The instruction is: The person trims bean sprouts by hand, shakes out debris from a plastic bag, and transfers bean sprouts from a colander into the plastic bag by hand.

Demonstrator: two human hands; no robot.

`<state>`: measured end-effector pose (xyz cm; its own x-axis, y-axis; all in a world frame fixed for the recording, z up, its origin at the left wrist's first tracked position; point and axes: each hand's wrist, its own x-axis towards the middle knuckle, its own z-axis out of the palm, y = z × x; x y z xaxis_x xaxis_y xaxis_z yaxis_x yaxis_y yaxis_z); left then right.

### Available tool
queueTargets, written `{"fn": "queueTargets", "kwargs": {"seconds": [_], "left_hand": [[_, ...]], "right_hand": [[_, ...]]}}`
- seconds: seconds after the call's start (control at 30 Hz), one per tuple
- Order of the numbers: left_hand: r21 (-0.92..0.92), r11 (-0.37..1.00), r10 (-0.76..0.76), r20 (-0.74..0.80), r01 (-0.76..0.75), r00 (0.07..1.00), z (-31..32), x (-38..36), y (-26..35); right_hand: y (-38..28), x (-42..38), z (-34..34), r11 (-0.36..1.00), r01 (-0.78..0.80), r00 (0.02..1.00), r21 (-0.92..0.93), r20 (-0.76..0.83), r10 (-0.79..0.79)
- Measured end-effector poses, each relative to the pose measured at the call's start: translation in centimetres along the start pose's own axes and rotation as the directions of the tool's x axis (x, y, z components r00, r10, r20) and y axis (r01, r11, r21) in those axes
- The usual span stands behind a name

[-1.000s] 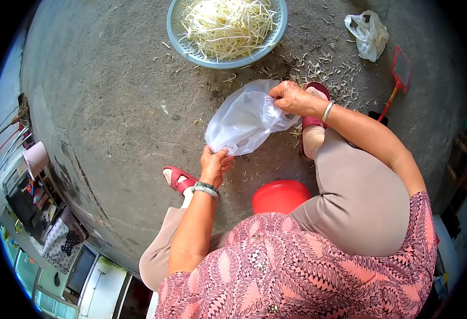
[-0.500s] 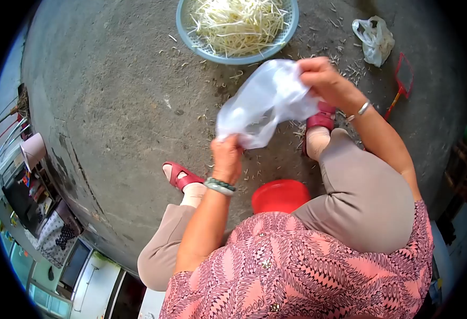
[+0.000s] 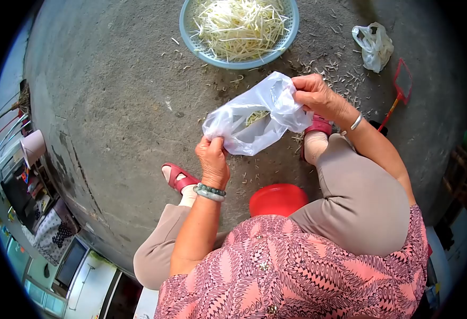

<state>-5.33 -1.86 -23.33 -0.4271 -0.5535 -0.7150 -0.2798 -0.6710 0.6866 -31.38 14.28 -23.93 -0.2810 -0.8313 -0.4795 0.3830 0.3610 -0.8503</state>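
Head view | left hand [image 3: 213, 156] and right hand [image 3: 312, 94] each pinch a rim edge of clear plastic bag [image 3: 255, 117], held above concrete floor [image 3: 116, 106] | mouth partly open, few sprouts inside | basket of sprouts [image 3: 239, 29] at floor's far edge remains full; bagging appears barely begun.

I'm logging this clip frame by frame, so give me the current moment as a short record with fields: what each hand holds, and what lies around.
left hand: left hand pinches the lower left edge of the clear thin plastic bag
right hand: right hand grips the bag's upper right edge
bag state: held off the floor, stretched between both hands
ahead: round pale blue plastic basket of white bean sprouts
right side: crumpled white plastic bag; red-framed swatter
below hands: red round plastic stool
floor: grey concrete floor with scattered sprout trimmings
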Motion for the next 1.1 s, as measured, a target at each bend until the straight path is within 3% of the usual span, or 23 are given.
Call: {"fn": "queueTargets", "kwargs": {"seconds": [0.1,0.13,0.23,0.27,0.33,0.4,0.43,0.5,0.53,0.6,0.63,0.67,0.7,0.77,0.8,0.9,0.93,1.03,1.07,1.1], "left_hand": [[0.137,0.990,0.037,-0.012,-0.035,0.999,-0.6,0.4,-0.7],[0.189,0.980,0.061,-0.021,-0.056,0.998,-0.4,0.5,-0.9],[0.212,0.975,0.082,-0.081,-0.063,0.993,-0.4,0.4,-1.2],[0.269,0.952,0.189,-0.144,-0.145,0.971,-0.2,0.4,-1.5],[0.398,0.871,0.401,-0.241,-0.287,0.884,1.2,-0.1,-1.3],[0.740,0.493,0.684,-0.005,-0.458,0.729,2.8,-1.3,0.9],[0.835,0.243,0.761,0.153,-0.495,0.630,3.7,-2.1,2.3],[0.744,0.118,0.769,0.351,-0.658,0.534,5.5,-3.8,4.2],[0.682,0.055,0.763,0.442,-0.729,0.472,6.1,-4.2,4.3],[0.379,0.327,0.614,0.611,-0.866,0.499,6.8,-3.9,3.5],[0.401,0.484,0.524,0.579,-0.778,0.624,7.7,-4.2,2.7],[0.473,0.401,0.491,0.612,-0.785,0.620,7.7,-3.6,1.7],[0.535,0.310,0.454,0.643,-0.786,0.617,7.5,-2.7,0.4],[0.597,0.474,0.289,0.589,-0.648,0.754,7.0,-1.8,-1.0],[0.627,0.539,0.198,0.555,-0.563,0.808,6.9,-1.4,-1.3],[0.575,0.313,0.468,0.599,-0.756,0.649,7.7,0.8,-2.0],[0.749,0.346,0.138,0.554,-0.564,0.821,8.2,1.3,-1.0],[0.777,0.181,0.034,0.607,-0.602,0.794,6.6,5.2,-4.1],[0.714,0.162,0.012,0.689,-0.681,0.725,6.1,6.4,-3.8],[0.749,0.136,-0.055,0.659,-0.648,0.750,5.5,7.2,-3.6]], "right_hand": [[-0.3,0.2,-1.1,0.988,-0.019,0.997,-0.155,-0.079,0.007],[-0.6,0.0,-1.7,0.955,-0.066,0.997,-0.289,-0.044,0.056],[-0.9,-1.1,-0.9,0.841,0.036,0.973,-0.539,-0.172,-0.152],[-1.6,-1.5,-0.9,0.846,-0.015,0.984,-0.532,-0.159,-0.082],[-2.9,-1.7,-0.6,0.719,0.081,0.975,-0.690,-0.095,-0.201],[-4.0,-1.5,-0.5,0.598,0.180,0.938,-0.781,-0.046,-0.343],[-5.1,-1.6,-0.3,0.633,0.133,0.967,-0.762,-0.041,-0.253],[-7.4,-2.0,0.3,0.689,0.031,0.998,-0.724,-0.019,-0.064],[-7.5,-2.0,0.4,0.722,0.072,0.997,-0.689,0.035,-0.066],[-7.1,-2.1,0.7,0.783,0.142,0.990,-0.606,0.077,-0.120],[-6.9,-2.2,0.9,0.809,0.176,0.984,-0.561,0.095,-0.148],[-6.8,-2.3,1.0,0.655,0.267,0.961,-0.707,0.147,-0.233],[-6.3,-2.3,0.9,0.598,0.279,0.955,-0.752,0.149,-0.258],[-4.6,-2.2,0.8,0.479,0.290,0.941,-0.829,0.156,-0.299],[-5.2,-2.3,1.2,0.550,0.274,0.952,-0.789,0.142,-0.271],[-6.4,-2.1,2.2,0.732,0.363,0.930,-0.577,0.267,-0.251],[-6.9,-2.2,2.7,0.775,0.340,0.934,-0.532,0.285,-0.214],[-7.1,-2.3,3.0,0.840,0.315,0.919,-0.442,0.362,-0.154],[-7.1,-2.4,3.0,0.853,0.321,0.918,-0.411,0.358,-0.172],[-7.1,-2.4,3.0,0.851,0.343,0.917,-0.397,0.339,-0.211]]}}
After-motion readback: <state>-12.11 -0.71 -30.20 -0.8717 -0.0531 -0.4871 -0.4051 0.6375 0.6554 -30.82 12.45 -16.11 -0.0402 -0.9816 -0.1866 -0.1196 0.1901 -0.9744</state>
